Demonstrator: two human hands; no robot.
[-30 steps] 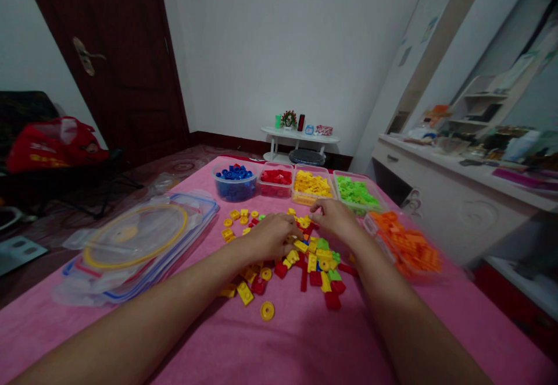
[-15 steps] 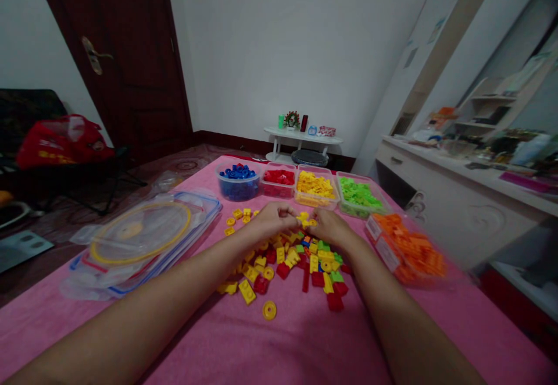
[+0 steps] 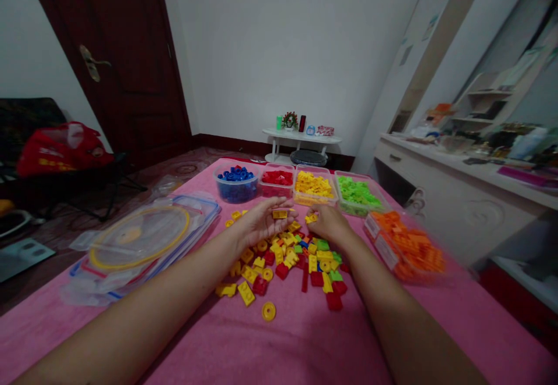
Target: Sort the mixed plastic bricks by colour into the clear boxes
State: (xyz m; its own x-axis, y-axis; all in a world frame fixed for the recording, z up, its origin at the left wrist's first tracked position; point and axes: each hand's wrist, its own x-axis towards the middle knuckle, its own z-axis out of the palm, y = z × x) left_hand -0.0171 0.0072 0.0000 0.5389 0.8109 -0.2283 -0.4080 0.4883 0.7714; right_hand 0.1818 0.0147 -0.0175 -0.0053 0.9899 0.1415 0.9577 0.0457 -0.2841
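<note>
My left hand (image 3: 264, 220) is turned palm up above the pile, fingers half curled, with a yellow toy brick (image 3: 279, 214) lying in it. Close by on the right, my right hand (image 3: 330, 222) pinches another yellow brick (image 3: 311, 218) between thumb and fingers. Beneath both hands spreads a loose pile of toy bricks, mostly yellow, with red bricks (image 3: 282, 270), green bricks (image 3: 336, 275) and a few blue and orange ones mixed in. A yellow wheel-shaped piece (image 3: 269, 311) lies apart at the near edge of the pile.
Behind the pile stand tubs of blue (image 3: 236, 190), red (image 3: 277, 187), yellow (image 3: 314, 199) and green bricks (image 3: 361, 206). To the right is a tub of orange bricks (image 3: 392, 266). Stacked clear lids (image 3: 143, 236) lie on the left of the pink cloth (image 3: 244, 350).
My hands have moved apart from where they met over the pile. The left has opened palm up, showing the yellow brick in it; the right keeps its pinch on a yellow brick.
</note>
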